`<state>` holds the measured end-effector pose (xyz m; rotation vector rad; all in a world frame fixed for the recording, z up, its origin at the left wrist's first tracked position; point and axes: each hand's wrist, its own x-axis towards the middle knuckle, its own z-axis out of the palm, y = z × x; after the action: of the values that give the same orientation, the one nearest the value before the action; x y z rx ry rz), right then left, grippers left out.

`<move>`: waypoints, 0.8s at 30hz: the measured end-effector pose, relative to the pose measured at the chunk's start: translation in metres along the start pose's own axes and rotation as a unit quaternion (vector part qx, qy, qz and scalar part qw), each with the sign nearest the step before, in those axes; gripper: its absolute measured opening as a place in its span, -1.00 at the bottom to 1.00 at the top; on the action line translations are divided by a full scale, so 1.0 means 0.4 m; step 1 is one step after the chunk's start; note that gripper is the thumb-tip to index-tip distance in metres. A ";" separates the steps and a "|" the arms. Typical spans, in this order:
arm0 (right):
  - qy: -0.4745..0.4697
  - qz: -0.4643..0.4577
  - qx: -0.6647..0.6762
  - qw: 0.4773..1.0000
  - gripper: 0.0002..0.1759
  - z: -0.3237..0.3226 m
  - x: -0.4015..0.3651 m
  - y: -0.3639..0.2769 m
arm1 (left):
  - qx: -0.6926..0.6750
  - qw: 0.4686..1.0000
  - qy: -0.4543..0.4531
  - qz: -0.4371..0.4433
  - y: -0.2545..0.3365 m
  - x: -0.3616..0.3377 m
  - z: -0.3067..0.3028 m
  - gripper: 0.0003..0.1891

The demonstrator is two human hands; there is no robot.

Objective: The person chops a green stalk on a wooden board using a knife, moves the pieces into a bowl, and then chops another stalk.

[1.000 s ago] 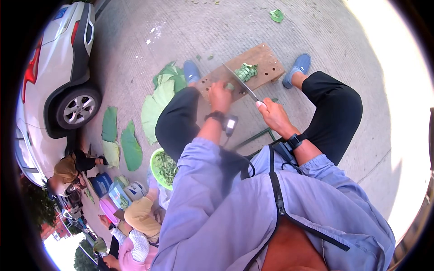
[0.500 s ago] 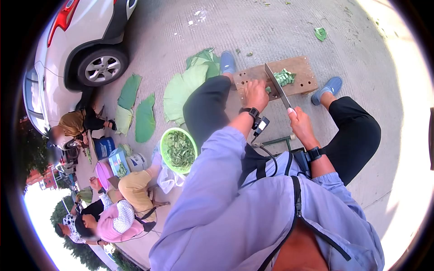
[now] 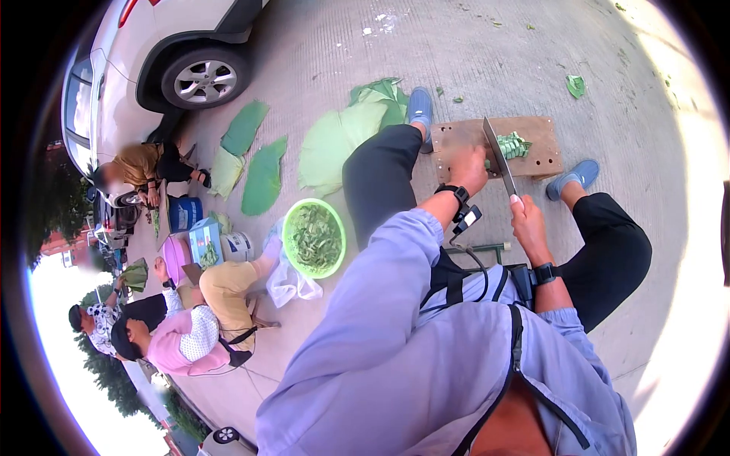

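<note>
1. White car (image 3: 137,53) stands at the far left on the concrete. Other people sit below it, beside a blue bucket (image 3: 185,213) and a pink basin (image 3: 175,262).
2. Large green leaves (image 3: 334,144) lie flat on the ground between the car and the person's left leg.
3. A green bowl (image 3: 284,242) full of chopped greens sits just beside the left knee.
4. The left hand (image 3: 468,163) rests on the left part of the wooden board (image 3: 544,133), fingers curled down just beside the blade. I cannot tell whether it pinches anything.
5. The cleaver (image 3: 498,152) stands edge-down on the board, between the left hand and the folded leaf bundle (image 3: 515,144). The bundle lies near the board's middle, against the blade's right side.
6. The right hand (image 3: 526,220) is wrapped tight round the cleaver's handle, nearer the body than the board.
7. A blue shoe (image 3: 578,173) is planted just off the board's right end.
</note>
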<state>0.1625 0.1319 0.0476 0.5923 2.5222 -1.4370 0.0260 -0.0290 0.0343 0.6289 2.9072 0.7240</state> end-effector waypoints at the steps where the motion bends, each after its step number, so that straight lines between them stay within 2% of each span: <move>1: -0.004 -0.005 0.000 1.000 -0.49 0.002 0.002 0.001 | -0.048 0.998 -0.011 -0.037 0.011 -0.005 -0.012 -0.79; 3: 0.007 -0.017 -0.007 1.000 -0.49 0.009 0.009 0.010 | -0.131 0.985 -0.020 -0.108 0.019 -0.015 -0.007 -0.81; 4: 0.005 -0.022 -0.006 1.000 -0.49 0.013 0.012 0.014 | -0.129 0.985 -0.016 -0.110 0.020 -0.018 -0.007 -0.81; 7: 0.003 -0.026 -0.004 1.000 -0.49 0.012 0.018 0.019 | -0.265 0.949 -0.025 -0.169 -0.012 -0.035 0.059 -0.83; 10: -0.014 -0.022 -0.004 1.000 -0.49 0.011 0.016 -0.002 | -0.326 0.925 -0.044 -0.189 0.000 -0.068 0.037 -0.80; 12: -0.017 0.018 0.049 0.998 -0.57 0.007 0.009 -0.022 | -0.354 0.918 -0.015 -0.180 -0.010 -0.084 0.074 -0.80; 14: -0.018 0.004 0.051 0.999 -0.58 0.005 0.008 -0.027 | -0.460 0.855 -0.037 -0.238 -0.003 -0.114 0.077 -0.77; 19: -0.025 0.045 0.062 0.997 -0.58 -0.001 -0.003 -0.059 | -0.495 0.833 0.003 -0.247 0.020 -0.180 0.062 -0.77; 21: -0.032 0.042 0.064 0.997 -0.58 0.002 0.002 -0.055 | -0.510 0.812 -0.017 -0.282 0.031 -0.202 0.048 -0.78; 24: -0.037 0.052 0.065 0.996 -0.57 0.004 0.001 -0.068 | -0.505 0.810 -0.008 -0.299 0.022 -0.222 0.065 -0.77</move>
<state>0.1504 0.1185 0.0680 0.6681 2.3207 -1.5629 0.1147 -0.0469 0.0134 -0.3771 1.9691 1.8214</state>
